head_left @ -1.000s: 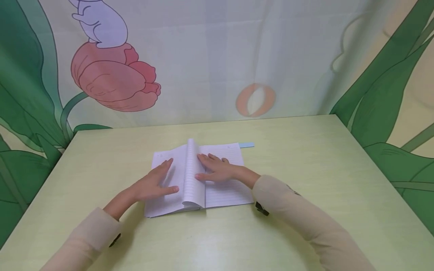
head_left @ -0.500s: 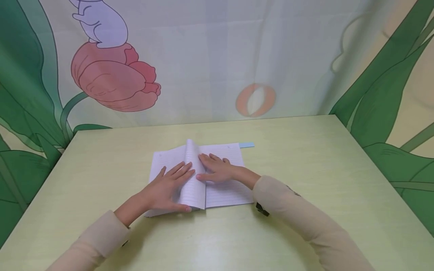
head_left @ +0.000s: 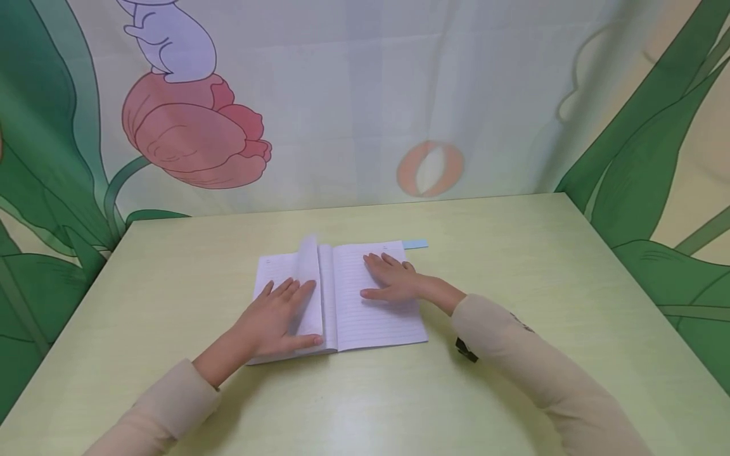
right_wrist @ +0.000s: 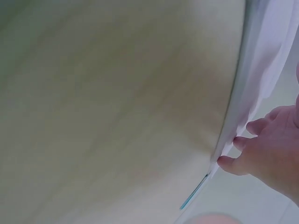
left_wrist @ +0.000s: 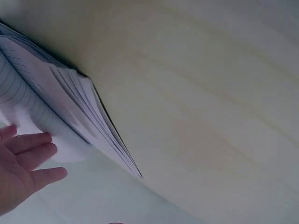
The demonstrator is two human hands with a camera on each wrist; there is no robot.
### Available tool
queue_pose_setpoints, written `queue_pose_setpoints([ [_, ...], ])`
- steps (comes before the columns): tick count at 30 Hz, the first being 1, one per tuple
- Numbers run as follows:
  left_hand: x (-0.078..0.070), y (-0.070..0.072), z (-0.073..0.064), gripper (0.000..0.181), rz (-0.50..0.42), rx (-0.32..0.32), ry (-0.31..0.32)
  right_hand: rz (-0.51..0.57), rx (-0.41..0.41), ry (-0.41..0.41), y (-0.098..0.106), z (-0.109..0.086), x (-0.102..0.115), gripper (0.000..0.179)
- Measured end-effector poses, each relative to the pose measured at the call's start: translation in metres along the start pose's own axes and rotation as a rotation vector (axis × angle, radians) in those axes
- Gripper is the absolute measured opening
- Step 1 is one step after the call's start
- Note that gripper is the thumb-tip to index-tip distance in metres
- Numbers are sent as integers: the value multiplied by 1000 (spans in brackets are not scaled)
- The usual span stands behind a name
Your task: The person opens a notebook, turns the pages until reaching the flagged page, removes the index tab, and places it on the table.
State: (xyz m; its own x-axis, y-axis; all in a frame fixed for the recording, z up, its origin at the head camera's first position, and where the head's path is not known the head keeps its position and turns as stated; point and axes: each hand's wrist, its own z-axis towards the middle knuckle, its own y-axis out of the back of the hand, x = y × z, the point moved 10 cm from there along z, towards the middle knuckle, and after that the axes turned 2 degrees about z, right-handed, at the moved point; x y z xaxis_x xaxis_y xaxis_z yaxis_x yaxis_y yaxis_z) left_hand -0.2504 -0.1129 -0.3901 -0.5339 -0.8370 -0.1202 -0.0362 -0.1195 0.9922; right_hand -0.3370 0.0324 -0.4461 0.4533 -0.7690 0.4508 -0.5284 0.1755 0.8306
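An open lined notebook (head_left: 376, 326) lies on the table in the head view. My left hand (head_left: 274, 323) rests with spread fingers on its left side, over a curved page (head_left: 308, 253) that bows up near the spine. In the left wrist view the straight fingers of my left hand (left_wrist: 28, 161) lie against the ruled paper, beside the notebook's fanned sheet edges (left_wrist: 93, 109). On the upper part of the right page sits my right hand (head_left: 393, 282), fingers extended. The right wrist view has my right hand (right_wrist: 271, 147) touching the paper near its outer edge.
A light blue strip (head_left: 415, 244) sticks out past the notebook's top right corner. The pale wooden table (head_left: 513, 272) extends around the notebook. Behind it hangs a printed curtain (head_left: 342, 114) with a tulip and green leaves.
The curved page has moved leftward, baring the notebook's spine. My left hand came right onto that page. My right hand slid right, off the page and farther across the right page.
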Motion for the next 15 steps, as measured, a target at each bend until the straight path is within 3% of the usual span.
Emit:
queue_pose_setpoints([
  [5,4,3,1,94,23,-43,47,11,-5,0,2,-6,-9,81],
  [9,8,4,0,88,106,-55,73,14,-12,3,5,-11,-14,82],
  [12,9,1,-1,85,177,-40,45,7,-17,6,7,-16,-17,83],
  [15,5,-4,-2,83,187,-10,-13,-5,-19,10,9,-19,-20,84],
])
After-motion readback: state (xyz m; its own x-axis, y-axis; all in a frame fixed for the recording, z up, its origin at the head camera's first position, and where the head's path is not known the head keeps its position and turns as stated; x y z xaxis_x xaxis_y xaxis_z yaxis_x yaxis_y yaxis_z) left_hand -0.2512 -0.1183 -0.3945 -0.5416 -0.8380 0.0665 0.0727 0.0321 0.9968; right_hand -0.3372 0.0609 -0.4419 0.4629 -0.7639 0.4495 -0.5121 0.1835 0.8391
